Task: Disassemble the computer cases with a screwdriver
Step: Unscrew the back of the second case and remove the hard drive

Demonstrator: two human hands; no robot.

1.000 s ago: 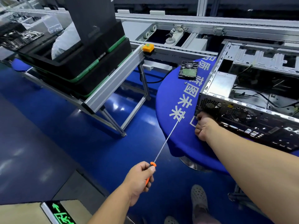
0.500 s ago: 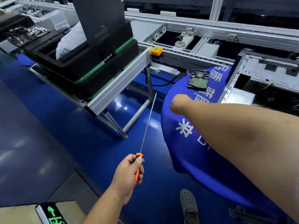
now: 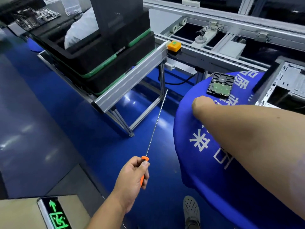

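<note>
Right hand (image 3: 200, 104) is off the open silver metal computer case (image 3: 283, 83) now, reaching at 1 o'clock over the round blue-clothed table (image 3: 206, 162) near the black hard drive (image 3: 220, 85); fingers hidden, cannot tell. Left hand (image 3: 132, 177) grips the long orange-handled screwdriver (image 3: 154, 129), shaft pointing 12 o'clock.

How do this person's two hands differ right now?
The left hand grips the orange handle of a long screwdriver out over the floor, its thumb up; the right hand is reaching over the blue tablecloth toward the hard drive. The left hand's fingers show plainly; the right hand's are hidden behind its wrist. Both hands are bare.
</note>
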